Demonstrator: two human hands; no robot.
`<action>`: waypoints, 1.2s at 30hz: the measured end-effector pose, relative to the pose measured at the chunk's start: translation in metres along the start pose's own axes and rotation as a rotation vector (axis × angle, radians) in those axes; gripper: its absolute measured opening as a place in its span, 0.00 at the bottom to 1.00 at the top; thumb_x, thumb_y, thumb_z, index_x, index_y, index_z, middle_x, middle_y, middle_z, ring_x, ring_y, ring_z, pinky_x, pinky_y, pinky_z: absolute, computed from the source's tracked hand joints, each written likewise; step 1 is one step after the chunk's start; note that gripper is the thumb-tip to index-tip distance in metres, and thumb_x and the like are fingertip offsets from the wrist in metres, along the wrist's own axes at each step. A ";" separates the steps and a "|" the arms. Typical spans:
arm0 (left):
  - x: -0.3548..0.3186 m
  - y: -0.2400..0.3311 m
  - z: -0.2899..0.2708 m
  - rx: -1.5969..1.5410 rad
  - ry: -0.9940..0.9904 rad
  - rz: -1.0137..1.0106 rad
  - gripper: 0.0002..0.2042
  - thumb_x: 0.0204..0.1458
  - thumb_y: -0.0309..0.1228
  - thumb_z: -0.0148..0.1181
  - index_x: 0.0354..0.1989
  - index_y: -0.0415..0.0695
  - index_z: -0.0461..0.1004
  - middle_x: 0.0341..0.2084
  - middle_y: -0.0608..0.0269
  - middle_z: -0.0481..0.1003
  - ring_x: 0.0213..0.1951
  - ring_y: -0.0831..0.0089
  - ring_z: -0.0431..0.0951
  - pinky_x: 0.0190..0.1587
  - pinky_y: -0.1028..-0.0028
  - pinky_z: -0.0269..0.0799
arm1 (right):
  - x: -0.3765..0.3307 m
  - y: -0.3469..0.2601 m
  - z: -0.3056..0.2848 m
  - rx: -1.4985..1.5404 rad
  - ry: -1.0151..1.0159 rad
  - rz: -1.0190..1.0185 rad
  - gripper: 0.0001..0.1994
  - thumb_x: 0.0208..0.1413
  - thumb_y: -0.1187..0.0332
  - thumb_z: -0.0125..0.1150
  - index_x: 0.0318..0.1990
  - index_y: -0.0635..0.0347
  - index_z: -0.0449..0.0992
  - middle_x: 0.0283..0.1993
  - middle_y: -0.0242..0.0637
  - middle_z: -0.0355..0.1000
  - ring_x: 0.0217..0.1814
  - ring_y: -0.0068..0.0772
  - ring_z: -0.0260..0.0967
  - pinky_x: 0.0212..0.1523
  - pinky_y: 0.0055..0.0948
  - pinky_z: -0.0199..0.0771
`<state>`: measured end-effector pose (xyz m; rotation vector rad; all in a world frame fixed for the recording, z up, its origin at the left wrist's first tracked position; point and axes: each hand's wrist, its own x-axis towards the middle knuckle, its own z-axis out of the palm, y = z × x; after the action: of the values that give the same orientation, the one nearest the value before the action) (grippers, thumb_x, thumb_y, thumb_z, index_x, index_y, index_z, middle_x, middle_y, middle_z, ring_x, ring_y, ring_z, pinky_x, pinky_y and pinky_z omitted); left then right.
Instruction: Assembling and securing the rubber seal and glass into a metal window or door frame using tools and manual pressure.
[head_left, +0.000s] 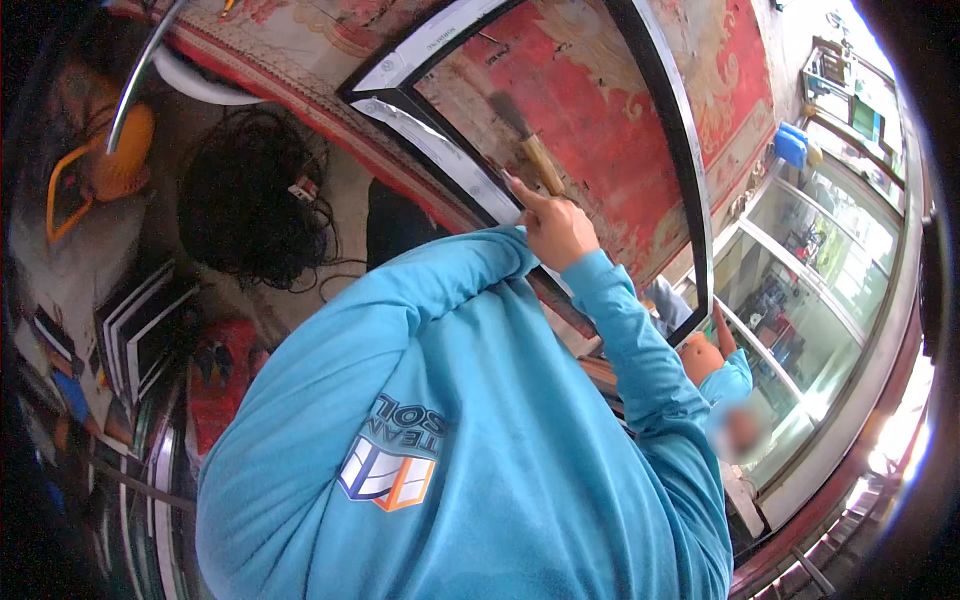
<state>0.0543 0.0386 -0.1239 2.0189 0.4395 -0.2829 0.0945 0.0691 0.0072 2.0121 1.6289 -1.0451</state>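
Note:
My right hand (560, 230) is closed, its index finger stretched along a frame bar. From the fist a wooden-handled tool (543, 166) points up and left; its dark, flat end is blurred, so its exact kind is unclear. Beneath lies a large black frame (690, 175) with whitish protective film on its bars, resting on a red patterned carpet (630, 130). My left sleeve (450, 258) reaches across to the right hand, where the left hand itself is hidden.
Another person's blue sleeve (728, 378) shows past the frame's right corner. Glazed panels (800, 310) stand at right beside a blue container (790, 146). At left are a dark tangle of cable (250, 200), a yellow-orange object (125, 150) and stacked profiles (150, 325). A curved metal tube (135, 80) crosses the upper left.

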 end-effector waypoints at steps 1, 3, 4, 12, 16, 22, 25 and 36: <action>0.001 0.003 0.004 0.001 -0.001 0.004 0.25 0.63 0.49 0.46 0.66 0.54 0.65 0.63 0.54 0.67 0.67 0.64 0.63 0.70 0.51 0.50 | -0.005 0.002 0.000 0.044 0.057 -0.082 0.29 0.57 0.71 0.53 0.67 0.37 0.71 0.41 0.53 0.78 0.45 0.58 0.77 0.47 0.52 0.76; 0.004 0.006 0.009 0.003 0.006 -0.001 0.25 0.63 0.49 0.46 0.66 0.53 0.66 0.63 0.54 0.67 0.66 0.63 0.63 0.70 0.51 0.50 | -0.007 0.004 0.002 -0.015 0.021 -0.027 0.29 0.57 0.71 0.53 0.68 0.37 0.70 0.39 0.53 0.78 0.44 0.58 0.76 0.46 0.52 0.76; 0.005 0.007 0.013 0.005 0.009 -0.003 0.25 0.63 0.49 0.46 0.66 0.53 0.66 0.63 0.54 0.67 0.66 0.63 0.63 0.70 0.51 0.50 | -0.009 0.005 0.004 -0.021 0.018 -0.039 0.29 0.57 0.71 0.53 0.68 0.38 0.70 0.39 0.52 0.78 0.43 0.58 0.76 0.46 0.52 0.76; 0.031 0.024 0.045 0.018 0.072 -0.030 0.25 0.62 0.49 0.47 0.64 0.53 0.67 0.62 0.54 0.68 0.65 0.63 0.64 0.69 0.51 0.51 | -0.004 0.032 0.022 -0.007 0.051 -0.141 0.30 0.56 0.69 0.52 0.69 0.38 0.68 0.42 0.53 0.79 0.45 0.58 0.78 0.48 0.54 0.77; 0.045 0.037 0.062 0.031 0.122 -0.059 0.24 0.62 0.49 0.47 0.64 0.53 0.67 0.61 0.54 0.68 0.65 0.63 0.64 0.69 0.52 0.51 | -0.020 0.047 0.024 -0.079 -0.034 -0.067 0.30 0.56 0.68 0.51 0.69 0.41 0.68 0.42 0.55 0.79 0.45 0.60 0.78 0.48 0.55 0.77; 0.070 0.063 0.087 0.043 0.182 -0.108 0.24 0.61 0.48 0.48 0.63 0.53 0.67 0.60 0.54 0.68 0.64 0.62 0.64 0.68 0.52 0.52 | -0.019 0.057 0.036 0.013 0.161 -0.320 0.32 0.55 0.70 0.51 0.70 0.39 0.66 0.42 0.57 0.79 0.46 0.62 0.77 0.51 0.56 0.76; 0.076 0.071 0.099 0.050 0.202 -0.123 0.24 0.61 0.48 0.48 0.63 0.53 0.68 0.60 0.54 0.68 0.63 0.62 0.64 0.68 0.52 0.52 | -0.032 0.074 0.039 -0.049 0.047 -0.204 0.33 0.54 0.71 0.51 0.71 0.39 0.66 0.45 0.59 0.78 0.50 0.61 0.77 0.53 0.55 0.76; 0.091 0.090 0.119 0.070 0.222 -0.128 0.23 0.60 0.47 0.49 0.61 0.52 0.69 0.58 0.54 0.69 0.62 0.61 0.65 0.67 0.52 0.53 | -0.038 0.106 0.055 -0.106 0.037 -0.165 0.29 0.57 0.70 0.52 0.69 0.40 0.68 0.47 0.57 0.78 0.49 0.62 0.76 0.52 0.54 0.76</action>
<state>0.1731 -0.0885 -0.1414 2.1036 0.7085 -0.1540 0.1740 -0.0233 -0.0203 1.8656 1.8554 -0.9587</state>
